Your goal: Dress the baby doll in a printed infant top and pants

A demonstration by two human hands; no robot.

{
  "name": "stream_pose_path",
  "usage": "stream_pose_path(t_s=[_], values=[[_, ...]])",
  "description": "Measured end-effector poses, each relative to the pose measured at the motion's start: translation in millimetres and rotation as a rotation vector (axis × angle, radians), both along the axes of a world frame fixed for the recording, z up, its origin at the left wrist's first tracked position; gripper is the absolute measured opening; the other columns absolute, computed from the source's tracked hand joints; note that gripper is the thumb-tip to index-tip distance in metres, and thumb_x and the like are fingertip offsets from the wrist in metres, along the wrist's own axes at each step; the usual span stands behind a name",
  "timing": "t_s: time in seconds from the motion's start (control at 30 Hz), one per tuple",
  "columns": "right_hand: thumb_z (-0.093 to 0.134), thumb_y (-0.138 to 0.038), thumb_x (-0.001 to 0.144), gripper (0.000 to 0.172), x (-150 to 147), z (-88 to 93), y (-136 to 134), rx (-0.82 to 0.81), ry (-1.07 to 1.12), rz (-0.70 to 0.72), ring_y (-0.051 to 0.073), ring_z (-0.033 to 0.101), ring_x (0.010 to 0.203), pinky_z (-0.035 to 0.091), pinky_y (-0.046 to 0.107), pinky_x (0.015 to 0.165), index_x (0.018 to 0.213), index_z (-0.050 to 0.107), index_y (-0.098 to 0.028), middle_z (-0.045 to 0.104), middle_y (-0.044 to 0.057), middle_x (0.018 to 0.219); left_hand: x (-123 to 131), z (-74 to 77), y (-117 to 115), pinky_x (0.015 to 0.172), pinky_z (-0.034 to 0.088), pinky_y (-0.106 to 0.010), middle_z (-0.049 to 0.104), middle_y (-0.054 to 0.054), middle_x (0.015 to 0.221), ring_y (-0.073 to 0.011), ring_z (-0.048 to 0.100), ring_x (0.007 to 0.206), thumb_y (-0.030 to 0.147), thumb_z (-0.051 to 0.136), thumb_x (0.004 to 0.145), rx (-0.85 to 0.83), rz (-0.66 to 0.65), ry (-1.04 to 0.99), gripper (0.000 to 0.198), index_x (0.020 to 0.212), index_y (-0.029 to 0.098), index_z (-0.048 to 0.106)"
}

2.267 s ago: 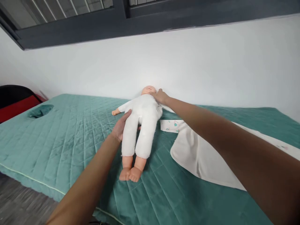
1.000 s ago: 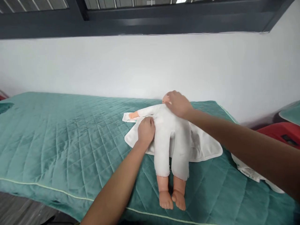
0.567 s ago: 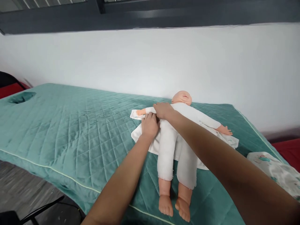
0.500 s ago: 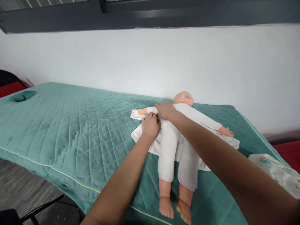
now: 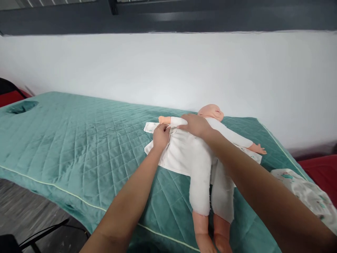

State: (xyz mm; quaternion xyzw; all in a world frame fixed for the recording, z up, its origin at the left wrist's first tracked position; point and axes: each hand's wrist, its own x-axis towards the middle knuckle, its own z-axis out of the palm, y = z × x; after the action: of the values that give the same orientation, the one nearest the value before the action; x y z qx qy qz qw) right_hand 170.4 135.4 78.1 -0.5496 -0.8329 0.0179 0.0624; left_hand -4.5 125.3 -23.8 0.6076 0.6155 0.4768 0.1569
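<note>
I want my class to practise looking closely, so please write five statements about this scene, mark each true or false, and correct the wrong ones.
1. The doll lies on a bed with a green quilted cover. True.
2. The left hand holds an edge of the white cloth. True.
3. Both hands are on the doll's legs. False: the right hand is at the doll's upper body, and the left is at the cloth.
4. The cover has no opening anywhere. False: a hole shows near its end at the picture's left.
5. A patterned cloth lies to the right of the doll in the picture. True.
</note>
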Motion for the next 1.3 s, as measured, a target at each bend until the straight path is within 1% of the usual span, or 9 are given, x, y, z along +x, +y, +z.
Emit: stream_pose_path(t_s=[0.1, 0.2, 0.43, 0.73, 0.83, 0.93, 1.1, 1.2, 1.3], values=[[0.047, -0.063, 0.094, 0.048, 5.9, 0.4, -7.3, 0.004, 0.045, -0.008, 0.03, 0.064, 0.103, 0.044, 0.036, 0.075, 0.119, 0.064, -0.026, 0.069, 0.01, 0.117, -2.0, 0.7, -0.9, 0.078, 0.045, -0.033, 0.071, -0.006, 0.082, -0.0222, 0.063, 0.079, 0.028, 0.061, 0.087, 0.007, 0.046, -0.188, 0.013, 0.078, 0.019, 0.065], [0.048, -0.064, 0.093, 0.046, 9.5, 1.4, -12.1, -0.024, 0.036, -0.023, 0.03, 0.064, 0.099, 0.043, 0.036, 0.071, 0.114, 0.066, -0.027, 0.069, 0.009, 0.114, -3.5, 2.2, -2.7, 0.075, 0.044, -0.031, 0.071, -0.005, 0.083, -0.0212, 0.062, 0.079, 0.026, 0.061, 0.084, 0.005, 0.064, -0.277, 0.011, 0.077, 0.018, 0.065], [0.049, -0.06, 0.094, 0.044, 12.7, 3.2, -16.8, -0.026, -0.018, -0.036, 0.031, 0.063, 0.102, 0.043, 0.037, 0.075, 0.117, 0.067, -0.026, 0.069, 0.01, 0.115, -6.7, 1.9, -2.2, 0.079, 0.047, -0.03, 0.071, -0.004, 0.083, -0.0186, 0.062, 0.08, 0.022, 0.061, 0.079, -0.001, 0.034, -0.517, 0.009, 0.079, 0.017, 0.068], [0.052, -0.057, 0.094, 0.041, 13.0, -6.5, -11.5, -0.012, -0.106, -0.045, 0.032, 0.062, 0.107, 0.044, 0.043, 0.088, 0.114, 0.069, -0.026, 0.07, 0.012, 0.115, -5.7, 4.8, -4.6, 0.075, 0.048, -0.028, 0.067, -0.001, 0.078, -0.0158, 0.061, 0.075, 0.024, 0.058, 0.084, 0.009, 0.097, -0.581, 0.01, 0.078, 0.018, 0.062], [0.051, -0.055, 0.095, 0.04, 10.2, -8.2, -11.9, -0.013, -0.115, -0.049, 0.033, 0.062, 0.108, 0.044, 0.045, 0.09, 0.113, 0.069, -0.025, 0.07, 0.013, 0.114, -3.7, 5.3, -6.7, 0.079, 0.047, -0.029, 0.065, -0.001, 0.081, -0.0167, 0.06, 0.079, 0.023, 0.058, 0.085, 0.056, 0.112, -0.494, 0.009, 0.079, 0.019, 0.062], [0.051, -0.054, 0.095, 0.039, 7.5, -9.6, -13.4, -0.009, -0.124, -0.041, 0.034, 0.061, 0.11, 0.043, 0.046, 0.093, 0.113, 0.07, -0.024, 0.069, 0.014, 0.115, 0.1, 4.9, -9.4, 0.081, 0.045, -0.031, 0.063, -0.002, 0.082, -0.0186, 0.059, 0.082, 0.023, 0.057, 0.088, 0.116, 0.116, -0.228, 0.009, 0.08, 0.02, 0.061], [0.052, -0.054, 0.095, 0.041, -0.2, -16.0, -10.4, 0.012, -0.168, -0.025, 0.035, 0.06, 0.113, 0.041, 0.048, 0.097, 0.115, 0.07, -0.022, 0.069, 0.016, 0.118, 9.5, 4.0, -13.3, 0.084, 0.045, -0.033, 0.064, -0.006, 0.091, -0.0218, 0.058, 0.091, 0.02, 0.055, 0.091, 0.126, -0.022, 0.139, 0.009, 0.084, 0.021, 0.061], [0.052, -0.056, 0.094, 0.045, -10.8, -19.6, -5.1, -0.01, -0.144, -0.049, 0.037, 0.06, 0.115, 0.04, 0.051, 0.098, 0.119, 0.069, -0.023, 0.068, 0.016, 0.12, 12.0, 4.5, -14.8, 0.085, 0.044, -0.033, 0.064, -0.006, 0.093, -0.0218, 0.059, 0.092, 0.022, 0.053, 0.094, 0.146, -0.081, 0.206, 0.01, 0.088, 0.022, 0.061], [0.055, -0.054, 0.093, 0.045, -20.3, -18.0, -4.4, -0.024, -0.091, -0.072, 0.037, 0.059, 0.117, 0.039, 0.052, 0.101, 0.121, 0.068, -0.021, 0.068, 0.017, 0.122, 10.5, 6.4, -17.7, 0.085, 0.044, -0.033, 0.065, -0.007, 0.094, -0.0218, 0.059, 0.093, 0.027, 0.047, 0.099, 0.172, -0.071, 0.196, 0.017, 0.091, 0.021, 0.061]])
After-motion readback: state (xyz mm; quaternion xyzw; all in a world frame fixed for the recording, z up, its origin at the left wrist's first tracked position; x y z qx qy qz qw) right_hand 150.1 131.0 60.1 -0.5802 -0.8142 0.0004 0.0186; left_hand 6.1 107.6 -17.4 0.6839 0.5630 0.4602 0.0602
